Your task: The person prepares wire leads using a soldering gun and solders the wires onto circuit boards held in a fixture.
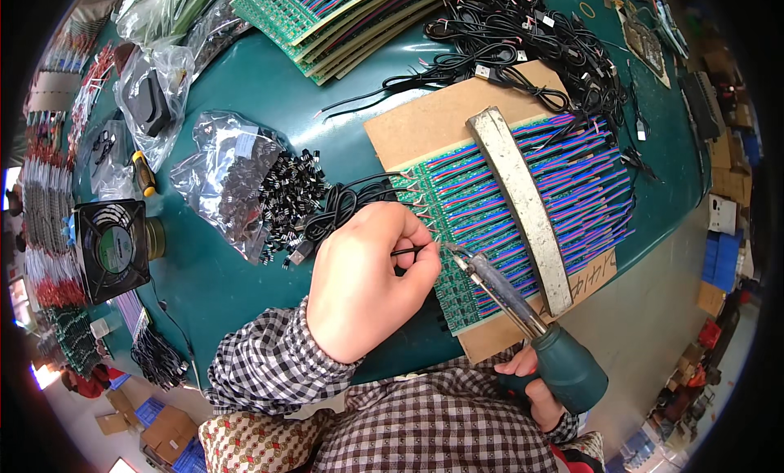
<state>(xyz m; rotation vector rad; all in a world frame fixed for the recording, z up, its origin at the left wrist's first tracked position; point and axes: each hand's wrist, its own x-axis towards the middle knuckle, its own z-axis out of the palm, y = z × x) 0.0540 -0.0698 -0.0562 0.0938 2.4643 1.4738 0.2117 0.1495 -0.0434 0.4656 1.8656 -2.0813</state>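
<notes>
Between the thumb and forefinger of my left hand (pixel 367 281) is the end of a thin black cable (pixel 406 251), pinched at the left edge of a green circuit board panel (pixel 459 300). My right hand (pixel 535 385) is closed round the grip of a dark green soldering gun (pixel 567 367), whose body hides part of the fingers. The gun's tip meets the board right beside the cable end. Rows of blue, red and black wires (pixel 584 183) run rightward from the panel. A worn metal bar (pixel 520 199) lies across them. Cardboard (pixel 433 126) is underneath.
Left of the panel are coiled black cables (pixel 339 208) and small black connectors (pixel 290 191) spilling from a clear bag (pixel 216 159). A fan (pixel 113 248) and a screwdriver (pixel 144 175) sit further left. Stacked boards (pixel 327 32) and tangled USB cables (pixel 523 36) lie at the back.
</notes>
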